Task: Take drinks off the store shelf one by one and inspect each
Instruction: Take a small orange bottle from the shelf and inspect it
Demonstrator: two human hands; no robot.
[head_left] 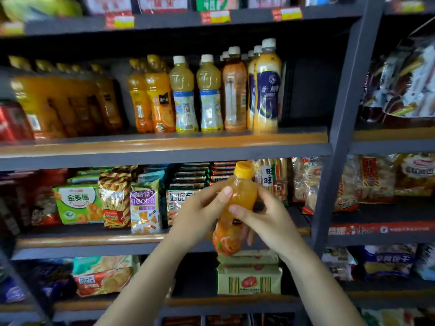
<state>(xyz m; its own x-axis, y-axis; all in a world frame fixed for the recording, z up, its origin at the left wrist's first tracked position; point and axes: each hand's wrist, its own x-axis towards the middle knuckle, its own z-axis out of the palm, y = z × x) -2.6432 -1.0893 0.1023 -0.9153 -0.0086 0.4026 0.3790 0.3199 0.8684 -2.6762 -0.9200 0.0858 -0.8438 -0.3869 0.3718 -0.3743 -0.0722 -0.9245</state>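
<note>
Orange drink bottle (235, 208) in both hands, centre of the frame, off the shelf and held in front of the snack rows. Yellow cap points up and slightly right; the base tilts down toward lower centre.

My left hand (200, 212) wraps the bottle from the left, thumb laid across the upper body just under the neck. Grip is clamped on the bottle.

My right hand (270, 217) takes it from the right, thumb pressed on the front at mid-height, fingers curled behind the lower label. Grip here is clamped on the bottle too.

Drinks shelf (164, 143) runs across the upper half of the frame. Left part: orange juice bottles (150, 97) with yellow caps, blurred toward the far left. Centre: two pale yellow bottles (195, 95) with white caps and light blue labels, standing side by side. Just right of them a brownish tea bottle (234, 92), then a bottle with a dark blue label (267, 88) at the row's right end, more white caps behind it. Right of that the shelf shows a dark gap up to the grey upright post (341, 128).

Red can (11, 123) at the far left edge, partly cut off.

Below, behind my hands: snack packets (77, 203), green, striped and purple, upright in a row. Stacked biscuit packs (249, 276) sit directly under the bottle's base, on the next shelf down
</note>
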